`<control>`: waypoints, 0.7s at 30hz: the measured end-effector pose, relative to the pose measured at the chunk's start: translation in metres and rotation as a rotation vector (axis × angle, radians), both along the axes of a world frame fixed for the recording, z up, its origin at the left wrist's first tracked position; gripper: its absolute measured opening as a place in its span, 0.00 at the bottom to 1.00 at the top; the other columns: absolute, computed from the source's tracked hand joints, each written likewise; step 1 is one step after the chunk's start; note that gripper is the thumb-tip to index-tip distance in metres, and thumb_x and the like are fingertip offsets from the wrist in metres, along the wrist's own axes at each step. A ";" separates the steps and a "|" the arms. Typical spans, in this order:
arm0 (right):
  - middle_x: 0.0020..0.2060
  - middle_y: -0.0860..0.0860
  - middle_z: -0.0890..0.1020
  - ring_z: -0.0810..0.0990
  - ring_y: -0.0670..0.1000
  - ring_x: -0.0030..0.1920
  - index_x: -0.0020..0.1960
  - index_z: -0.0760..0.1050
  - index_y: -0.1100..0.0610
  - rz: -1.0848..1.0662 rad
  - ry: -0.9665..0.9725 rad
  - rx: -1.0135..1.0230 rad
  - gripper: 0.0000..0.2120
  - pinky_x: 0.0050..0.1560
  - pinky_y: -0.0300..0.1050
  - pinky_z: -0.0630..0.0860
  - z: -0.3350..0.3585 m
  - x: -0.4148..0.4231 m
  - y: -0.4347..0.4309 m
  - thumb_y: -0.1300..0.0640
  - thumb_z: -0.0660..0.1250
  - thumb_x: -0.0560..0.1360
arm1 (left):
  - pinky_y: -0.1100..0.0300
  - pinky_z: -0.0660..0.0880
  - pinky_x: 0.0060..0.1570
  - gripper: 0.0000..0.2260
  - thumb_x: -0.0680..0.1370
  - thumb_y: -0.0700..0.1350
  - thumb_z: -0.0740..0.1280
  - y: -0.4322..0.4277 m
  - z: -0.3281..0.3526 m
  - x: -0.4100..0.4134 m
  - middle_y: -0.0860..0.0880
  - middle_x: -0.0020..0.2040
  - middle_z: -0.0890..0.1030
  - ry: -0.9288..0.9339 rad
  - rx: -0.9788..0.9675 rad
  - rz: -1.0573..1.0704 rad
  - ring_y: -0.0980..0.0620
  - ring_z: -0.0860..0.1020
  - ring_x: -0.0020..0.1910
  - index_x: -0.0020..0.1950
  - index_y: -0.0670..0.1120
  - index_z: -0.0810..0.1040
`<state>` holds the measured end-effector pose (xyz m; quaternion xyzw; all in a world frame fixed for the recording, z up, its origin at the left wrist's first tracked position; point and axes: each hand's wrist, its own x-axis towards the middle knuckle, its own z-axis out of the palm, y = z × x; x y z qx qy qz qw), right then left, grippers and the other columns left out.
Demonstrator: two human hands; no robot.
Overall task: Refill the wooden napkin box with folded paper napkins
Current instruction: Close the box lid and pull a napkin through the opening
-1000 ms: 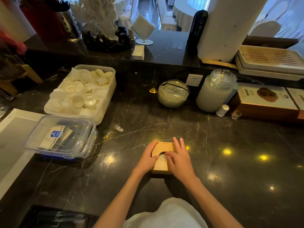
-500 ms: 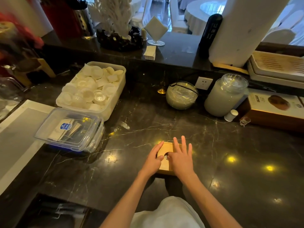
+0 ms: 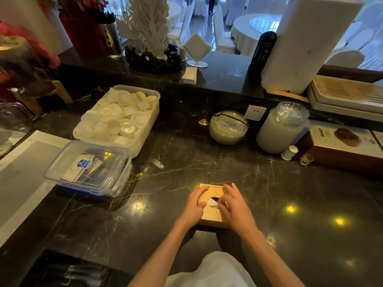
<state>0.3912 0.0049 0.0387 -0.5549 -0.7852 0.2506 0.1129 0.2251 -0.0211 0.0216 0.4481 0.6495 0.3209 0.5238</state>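
Observation:
A small wooden napkin box [image 3: 213,217] lies flat on the dark marble counter in front of me, its lid showing a round opening. White napkin paper [image 3: 211,203] shows in that opening. My left hand [image 3: 193,207] rests on the box's left side, thumb along the lid. My right hand [image 3: 234,206] covers the right side, its thumb and forefinger at the edge of the opening, touching the white paper. Whether the fingers pinch the paper cannot be told.
A clear lidded plastic container [image 3: 89,168] and an open white tub of small cups [image 3: 120,119] stand at the left. A glass bowl [image 3: 228,127], a large jar [image 3: 279,129] and a brown carton [image 3: 342,146] line the back right. A raised ledge runs behind.
The camera has tilted up and moved closer. My right hand's fingers have curled from flat and spread to the rim of the opening; more white paper shows there. The box stays in place.

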 end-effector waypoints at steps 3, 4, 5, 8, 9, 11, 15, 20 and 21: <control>0.75 0.45 0.66 0.62 0.48 0.75 0.49 0.79 0.47 -0.013 0.103 0.014 0.02 0.69 0.40 0.64 -0.006 0.013 -0.010 0.52 0.68 0.77 | 0.56 0.63 0.70 0.21 0.81 0.36 0.59 0.003 0.001 0.000 0.51 0.76 0.62 0.016 0.000 -0.035 0.50 0.61 0.75 0.69 0.57 0.69; 0.74 0.45 0.66 0.65 0.47 0.74 0.49 0.79 0.46 -0.026 0.124 0.012 0.02 0.66 0.37 0.65 -0.008 0.015 -0.012 0.52 0.68 0.77 | 0.61 0.64 0.67 0.20 0.81 0.35 0.59 0.004 0.003 0.001 0.51 0.75 0.62 0.028 -0.005 -0.045 0.50 0.62 0.74 0.67 0.56 0.70; 0.74 0.45 0.66 0.66 0.46 0.73 0.49 0.79 0.46 -0.040 0.138 0.011 0.03 0.64 0.35 0.64 -0.009 0.016 -0.014 0.52 0.68 0.77 | 0.67 0.65 0.63 0.19 0.81 0.34 0.59 0.006 0.005 0.001 0.51 0.74 0.63 0.043 -0.014 -0.055 0.51 0.63 0.74 0.66 0.55 0.71; 0.74 0.46 0.68 0.68 0.47 0.71 0.49 0.79 0.45 -0.046 0.156 0.047 0.04 0.63 0.35 0.65 -0.015 0.018 -0.017 0.53 0.69 0.77 | 0.72 0.65 0.53 0.18 0.79 0.31 0.58 0.011 0.012 0.003 0.50 0.75 0.60 0.075 -0.046 -0.094 0.48 0.62 0.75 0.60 0.52 0.74; 0.73 0.47 0.68 0.69 0.46 0.71 0.49 0.79 0.46 -0.049 0.165 0.063 0.04 0.63 0.36 0.66 -0.016 0.017 -0.018 0.54 0.69 0.76 | 0.71 0.67 0.54 0.18 0.79 0.30 0.58 0.012 0.014 0.005 0.49 0.76 0.57 0.085 -0.061 -0.106 0.46 0.59 0.76 0.58 0.51 0.75; 0.73 0.48 0.68 0.67 0.43 0.69 0.49 0.79 0.47 -0.072 0.191 0.065 0.04 0.62 0.38 0.68 -0.017 0.016 -0.020 0.56 0.69 0.76 | 0.60 0.67 0.66 0.16 0.78 0.32 0.60 0.014 0.017 0.008 0.50 0.79 0.52 0.128 -0.074 -0.116 0.44 0.53 0.79 0.55 0.52 0.76; 0.75 0.46 0.66 0.65 0.43 0.71 0.48 0.77 0.43 -0.118 0.200 0.007 0.02 0.66 0.44 0.69 -0.019 0.012 -0.021 0.50 0.67 0.77 | 0.46 0.60 0.75 0.07 0.80 0.42 0.63 0.010 0.017 0.015 0.50 0.79 0.51 0.248 -0.037 -0.122 0.44 0.54 0.78 0.53 0.54 0.76; 0.75 0.47 0.65 0.56 0.48 0.77 0.48 0.80 0.47 -0.143 0.127 -0.035 0.08 0.72 0.50 0.60 -0.010 0.002 -0.011 0.45 0.64 0.78 | 0.47 0.61 0.74 0.06 0.81 0.44 0.62 0.007 0.014 0.019 0.51 0.80 0.50 0.292 0.006 -0.055 0.47 0.56 0.78 0.51 0.53 0.77; 0.76 0.48 0.64 0.54 0.49 0.77 0.49 0.81 0.49 -0.138 0.103 -0.035 0.10 0.74 0.50 0.57 -0.008 0.000 -0.008 0.46 0.64 0.78 | 0.48 0.62 0.74 0.06 0.81 0.44 0.62 0.007 0.014 0.020 0.51 0.80 0.50 0.294 0.003 -0.043 0.47 0.56 0.78 0.51 0.53 0.77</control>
